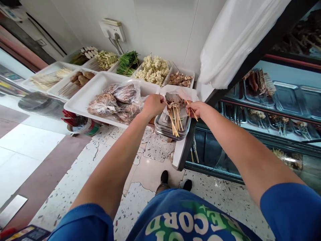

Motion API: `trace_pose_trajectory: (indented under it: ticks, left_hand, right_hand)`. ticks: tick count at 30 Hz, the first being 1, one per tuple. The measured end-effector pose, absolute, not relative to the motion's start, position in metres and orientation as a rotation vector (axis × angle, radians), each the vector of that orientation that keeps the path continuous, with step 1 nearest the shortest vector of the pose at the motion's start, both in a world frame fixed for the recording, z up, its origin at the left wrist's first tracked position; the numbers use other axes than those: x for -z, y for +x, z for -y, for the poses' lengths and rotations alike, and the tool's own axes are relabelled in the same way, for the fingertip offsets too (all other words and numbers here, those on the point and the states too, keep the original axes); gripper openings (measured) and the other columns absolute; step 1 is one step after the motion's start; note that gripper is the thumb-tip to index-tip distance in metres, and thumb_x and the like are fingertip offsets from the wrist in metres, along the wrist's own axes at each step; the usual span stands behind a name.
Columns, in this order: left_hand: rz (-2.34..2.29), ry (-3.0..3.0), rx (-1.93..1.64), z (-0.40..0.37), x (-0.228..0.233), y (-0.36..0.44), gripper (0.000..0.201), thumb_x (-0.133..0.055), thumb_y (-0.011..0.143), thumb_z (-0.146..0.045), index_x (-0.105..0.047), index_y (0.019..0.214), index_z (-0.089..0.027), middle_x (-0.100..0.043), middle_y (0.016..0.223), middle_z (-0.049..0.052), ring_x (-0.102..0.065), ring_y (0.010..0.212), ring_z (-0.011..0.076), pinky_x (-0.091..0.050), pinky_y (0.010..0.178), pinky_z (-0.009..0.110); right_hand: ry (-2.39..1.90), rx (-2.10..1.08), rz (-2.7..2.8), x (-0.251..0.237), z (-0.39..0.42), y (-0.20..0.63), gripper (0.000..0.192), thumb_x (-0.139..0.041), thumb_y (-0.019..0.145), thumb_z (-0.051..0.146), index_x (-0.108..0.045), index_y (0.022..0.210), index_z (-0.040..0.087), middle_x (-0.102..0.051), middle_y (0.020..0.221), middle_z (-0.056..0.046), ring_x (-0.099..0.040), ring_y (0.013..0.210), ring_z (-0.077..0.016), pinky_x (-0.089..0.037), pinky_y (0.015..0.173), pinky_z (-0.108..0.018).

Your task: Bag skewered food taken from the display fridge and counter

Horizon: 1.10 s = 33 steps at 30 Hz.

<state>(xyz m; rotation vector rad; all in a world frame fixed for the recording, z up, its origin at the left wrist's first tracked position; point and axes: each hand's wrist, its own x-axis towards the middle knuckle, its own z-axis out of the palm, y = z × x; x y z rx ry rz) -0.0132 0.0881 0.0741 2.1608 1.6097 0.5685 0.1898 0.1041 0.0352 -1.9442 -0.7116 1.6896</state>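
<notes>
Blue sleeves frame both bare arms, which reach forward over the speckled floor point(150, 174) to a stack of steel trays point(164, 126) set at the shelf edge. On the top tray lies one bundle of wooden skewers point(175, 117), sticks fanned toward the person, meat ends pointing away under a white bag point(180, 93). The right hand point(195, 108) is just beside the bundle on its right, pinching what looks like one or two skewers, their sticks slanting down to the right. The left hand point(153, 104) is clenched on the bag's edge, left of the bundle and about as near. Farther left, a white tray point(85, 97) holds roughly four wrapped packs point(117, 100); beyond stand more trays of skewers.
</notes>
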Motion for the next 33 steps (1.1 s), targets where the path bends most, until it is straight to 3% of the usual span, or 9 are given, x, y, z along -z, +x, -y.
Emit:
trace_pose_trajectory:
  ticks: [3,5,11,14,19,23,28,33]
  left_hand:
    - [-1.625,2.137,-0.554,-0.087,-0.077,-0.012,0.017,-0.051,0.072,-0.021,-0.057,0.057,-0.015,-0.055,0.057,0.003,-0.046,0.054,0.0146,-0.031,0.052,0.027]
    - [-1.633,2.128,-0.528,-0.087,-0.078,-0.011,0.015,-0.051,0.071,-0.020,-0.057,0.057,-0.015,-0.054,0.056,0.003,-0.045,0.053,0.0144,-0.030,0.051,0.027]
    - [-1.604,2.136,-0.521,-0.085,-0.075,-0.008,0.015,-0.053,0.071,-0.020,-0.059,0.059,-0.014,-0.057,0.059,0.004,-0.048,0.057,0.0154,-0.032,0.054,0.027]
    - [-1.624,2.157,-0.519,-0.084,-0.071,-0.006,0.016,-0.052,0.073,-0.021,-0.062,0.063,-0.014,-0.059,0.061,0.005,-0.051,0.061,0.0177,-0.036,0.059,0.028]
    - [-1.628,2.145,-0.515,-0.087,-0.062,-0.003,0.017,-0.049,0.071,-0.021,-0.064,0.066,-0.015,-0.061,0.064,0.007,-0.053,0.065,0.0199,-0.037,0.062,0.029]
    - [-1.593,2.137,-0.537,-0.085,-0.061,-0.002,0.017,-0.048,0.070,-0.020,-0.062,0.063,-0.015,-0.062,0.065,0.006,-0.054,0.066,0.0195,-0.036,0.060,0.028]
    - [-1.616,2.102,-0.558,-0.075,-0.058,-0.007,0.017,-0.048,0.071,-0.023,-0.055,0.058,-0.016,-0.061,0.062,0.004,-0.052,0.062,0.0173,-0.033,0.056,0.026]
    - [-1.678,1.967,-0.650,-0.060,-0.052,-0.015,0.022,-0.049,0.077,-0.032,-0.058,0.063,-0.017,-0.062,0.061,0.002,-0.055,0.063,0.0161,-0.035,0.058,0.024]
  right_hand:
    - [-1.966,-1.840,0.540,-0.051,-0.101,0.194,0.027,-0.036,0.089,0.006,-0.040,0.064,0.016,-0.038,0.044,0.006,-0.037,0.037,-0.0041,-0.037,0.037,-0.013]
    - [-1.930,-1.879,0.483,-0.060,-0.101,0.197,0.031,-0.033,0.089,0.005,-0.035,0.060,0.017,-0.031,0.041,0.008,-0.029,0.033,-0.0022,-0.029,0.033,-0.010]
    - [-1.929,-1.743,0.533,-0.081,-0.082,0.204,0.030,-0.031,0.090,0.006,-0.033,0.063,0.019,-0.021,0.044,0.010,-0.016,0.032,-0.0008,-0.012,0.033,-0.011]
    - [-1.861,-1.757,0.573,-0.086,-0.051,0.210,0.025,-0.032,0.090,0.008,-0.038,0.069,0.018,-0.023,0.046,0.010,-0.016,0.032,-0.0007,-0.010,0.033,-0.012]
    - [-1.528,-2.061,0.574,-0.085,0.014,0.238,0.012,-0.041,0.088,0.016,-0.047,0.078,0.016,-0.028,0.050,0.009,-0.018,0.034,-0.0010,-0.012,0.031,-0.012]
    - [-1.384,-2.188,0.543,-0.073,0.069,0.262,0.008,-0.050,0.086,0.023,-0.049,0.083,0.015,-0.032,0.053,0.008,-0.018,0.036,-0.0002,-0.015,0.031,-0.011]
    - [-1.245,-2.264,0.387,-0.045,0.154,0.286,0.019,-0.057,0.082,0.034,-0.048,0.084,0.018,-0.028,0.053,0.010,-0.012,0.035,-0.0001,-0.012,0.029,-0.012]
    - [-1.264,-2.020,0.179,0.018,0.247,0.286,0.029,-0.063,0.074,0.043,-0.046,0.082,0.020,-0.025,0.053,0.010,-0.010,0.036,-0.0011,-0.009,0.030,-0.015]
